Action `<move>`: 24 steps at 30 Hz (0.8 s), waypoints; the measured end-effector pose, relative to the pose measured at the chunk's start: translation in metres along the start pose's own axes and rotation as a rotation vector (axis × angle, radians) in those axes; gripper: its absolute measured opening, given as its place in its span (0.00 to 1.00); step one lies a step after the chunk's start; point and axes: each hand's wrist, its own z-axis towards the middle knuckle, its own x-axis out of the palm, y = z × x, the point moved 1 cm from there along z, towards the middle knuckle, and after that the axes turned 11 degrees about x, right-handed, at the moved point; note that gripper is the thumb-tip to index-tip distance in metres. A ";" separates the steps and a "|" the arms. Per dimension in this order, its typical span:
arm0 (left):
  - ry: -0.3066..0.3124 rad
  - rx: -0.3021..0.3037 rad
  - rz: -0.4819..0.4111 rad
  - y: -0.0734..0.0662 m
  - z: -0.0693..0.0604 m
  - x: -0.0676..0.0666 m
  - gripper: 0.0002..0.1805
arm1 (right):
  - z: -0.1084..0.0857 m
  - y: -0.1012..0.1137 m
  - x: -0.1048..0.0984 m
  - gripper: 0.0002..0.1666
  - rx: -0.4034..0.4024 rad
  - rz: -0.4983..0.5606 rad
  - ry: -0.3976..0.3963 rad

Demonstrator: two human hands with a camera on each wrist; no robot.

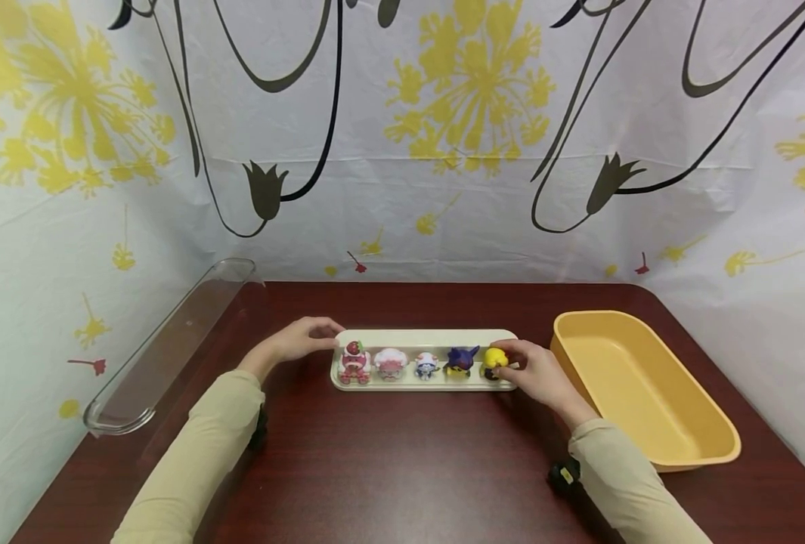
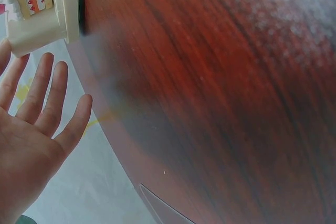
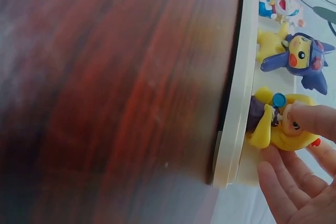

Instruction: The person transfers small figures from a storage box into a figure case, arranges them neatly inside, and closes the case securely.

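Note:
A cream tray (image 1: 409, 384) lies in the middle of the table, with several small figurines standing in a row on it. At its right end my right hand (image 1: 540, 374) pinches the head of a yellow-haired figurine (image 3: 270, 121) between thumb and fingers; the figurine stands on the tray. Beside it is a figurine in a dark purple hood (image 3: 304, 56). Further left are a small white-and-blue figurine (image 1: 426, 366), a pink-and-white one (image 1: 391, 363) and a pink bear figurine (image 1: 354, 364). My left hand (image 2: 34, 129) touches the tray's left end with its fingertips, fingers extended.
A yellow plastic bin (image 1: 647, 393) stands on the right side of the table. Along the left edge lies a long clear plastic cover (image 1: 171, 347). Flower-patterned white sheeting (image 1: 375, 113) hangs behind and at both sides of the dark wooden table (image 1: 388, 468).

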 end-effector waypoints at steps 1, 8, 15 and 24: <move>0.001 0.002 0.001 0.000 0.000 0.000 0.15 | 0.000 0.000 0.000 0.21 0.000 -0.003 -0.009; -0.016 0.013 0.005 0.033 0.007 0.006 0.16 | 0.000 -0.001 0.001 0.21 -0.017 -0.020 -0.029; -0.022 -0.008 0.015 0.040 0.008 0.006 0.15 | -0.003 -0.003 -0.004 0.26 -0.020 -0.020 0.008; -0.018 -0.019 0.025 0.038 0.007 0.006 0.15 | -0.009 -0.001 -0.015 0.33 -0.017 -0.060 0.033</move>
